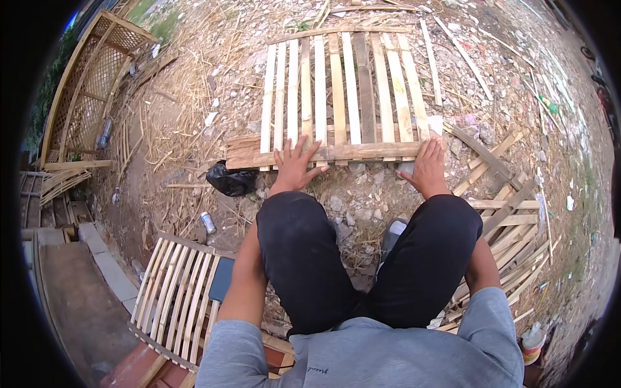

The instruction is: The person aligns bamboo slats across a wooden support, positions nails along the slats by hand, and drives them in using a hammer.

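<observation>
A wooden slatted panel (pixel 337 97) lies on the ground before me, its pale slats running away from me between a far and a near crosspiece. My left hand (pixel 296 167) rests on the left part of the near crosspiece (pixel 369 152), fingers spread and thumb out to the side. At the right end of that crosspiece, my right hand (pixel 427 171) lies with fingers stretched forward over the wood and its thumb apart. One slat is darker than the others. A weathered flat board (pixel 242 152) sticks out at the panel's near left corner.
A black plastic bag (pixel 231 179) and a can (pixel 207 222) lie left of my legs. Another slatted panel (pixel 169 294) stands lower left. Loose wood strips (pixel 517 239) are piled at right. A lattice frame (pixel 84 90) stands at far left. Rubble and straw cover the ground.
</observation>
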`<state>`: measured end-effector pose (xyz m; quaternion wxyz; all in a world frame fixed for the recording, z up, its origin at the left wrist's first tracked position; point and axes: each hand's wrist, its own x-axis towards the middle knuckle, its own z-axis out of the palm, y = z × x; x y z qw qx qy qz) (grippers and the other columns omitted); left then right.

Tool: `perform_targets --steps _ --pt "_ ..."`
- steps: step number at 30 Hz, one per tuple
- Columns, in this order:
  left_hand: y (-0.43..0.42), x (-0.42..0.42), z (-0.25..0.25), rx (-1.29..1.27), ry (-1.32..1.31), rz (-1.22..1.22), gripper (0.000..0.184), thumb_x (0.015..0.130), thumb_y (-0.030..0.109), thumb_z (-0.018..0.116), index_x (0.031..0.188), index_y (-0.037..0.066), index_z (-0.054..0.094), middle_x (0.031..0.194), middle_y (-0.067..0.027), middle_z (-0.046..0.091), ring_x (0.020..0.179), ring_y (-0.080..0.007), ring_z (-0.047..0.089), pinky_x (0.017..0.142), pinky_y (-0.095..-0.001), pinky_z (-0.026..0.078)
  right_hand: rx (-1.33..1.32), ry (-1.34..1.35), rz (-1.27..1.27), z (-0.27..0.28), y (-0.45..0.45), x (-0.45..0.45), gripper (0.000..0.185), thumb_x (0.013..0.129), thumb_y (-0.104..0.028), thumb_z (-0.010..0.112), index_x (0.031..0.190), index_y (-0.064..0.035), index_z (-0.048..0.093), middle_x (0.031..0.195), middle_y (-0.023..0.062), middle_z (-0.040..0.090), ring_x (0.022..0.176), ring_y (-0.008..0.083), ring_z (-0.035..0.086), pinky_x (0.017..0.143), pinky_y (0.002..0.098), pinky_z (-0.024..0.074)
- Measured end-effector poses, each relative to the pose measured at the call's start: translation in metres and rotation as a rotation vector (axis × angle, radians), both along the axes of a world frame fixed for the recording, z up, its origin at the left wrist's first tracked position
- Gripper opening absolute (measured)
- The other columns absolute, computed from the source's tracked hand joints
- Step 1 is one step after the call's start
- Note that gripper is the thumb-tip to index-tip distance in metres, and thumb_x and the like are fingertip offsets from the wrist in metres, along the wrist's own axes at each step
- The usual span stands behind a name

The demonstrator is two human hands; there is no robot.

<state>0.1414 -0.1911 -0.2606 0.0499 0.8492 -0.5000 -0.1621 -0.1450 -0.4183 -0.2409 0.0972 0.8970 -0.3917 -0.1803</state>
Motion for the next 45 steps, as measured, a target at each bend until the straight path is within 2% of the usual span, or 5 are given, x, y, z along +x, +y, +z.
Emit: perform_targets --steps 6,18,27,33,45 --pt "-0.002 0.002 -0.003 -0.004 -0.003 -0.007 0.075 0.091 0.067 0.059 0.156 0.037 0.036 0.168 -0.0053 0.02 0.154 -0.0431 0.008 0.118 -0.0697 -0.001 0.042 -0.017 0.021 0.008 0.004 0.002 0.118 0.078 -0.076 0.066 0.161 -0.006 0.018 0.151 0.0463 0.027 0.143 0.0603 0.027 0.119 0.0597 0.0208" --pt "0.001 0.007 -0.005 -0.016 0.056 -0.016 0.081 0.089 0.071 0.055 0.158 0.033 0.034 0.167 -0.0065 0.022 0.154 -0.0407 0.007 0.117 -0.0696 -0.005 0.155 0.056 -0.095 0.006 0.004 0.012 0.122 0.077 -0.066 0.075 0.162 -0.0072 0.01 0.157 0.0451 0.011 0.15 0.057 0.01 0.121 0.0603 0.0132" --pt "0.002 0.008 -0.006 -0.01 0.068 -0.022 0.087 0.086 0.074 0.057 0.159 0.033 0.033 0.168 -0.0061 0.02 0.155 -0.0387 0.007 0.117 -0.0688 -0.005 0.12 0.082 -0.032 0.001 -0.001 0.008 0.122 0.08 -0.072 0.067 0.161 -0.0024 0.009 0.158 0.0437 0.011 0.15 0.0566 0.007 0.122 0.0575 0.0134" --pt "0.001 0.009 -0.006 -0.006 0.068 -0.022 0.087 0.085 0.075 0.058 0.158 0.034 0.033 0.168 -0.0061 0.02 0.154 -0.0384 0.008 0.117 -0.0685 -0.005 0.151 -0.124 -0.064 -0.007 -0.001 0.006 0.105 0.089 -0.069 0.057 0.16 -0.0031 0.018 0.157 0.0449 0.009 0.15 0.0562 0.008 0.121 0.059 0.0139" --pt "0.002 0.009 -0.007 -0.039 0.06 -0.027 0.086 0.086 0.074 0.058 0.158 0.033 0.035 0.167 -0.0069 0.023 0.154 -0.0391 0.011 0.116 -0.0683 -0.004 0.113 -0.129 -0.046 -0.004 0.004 0.004 0.104 0.088 -0.068 0.059 0.159 -0.0029 0.022 0.156 0.0442 0.012 0.149 0.057 0.007 0.121 0.0607 0.0137"
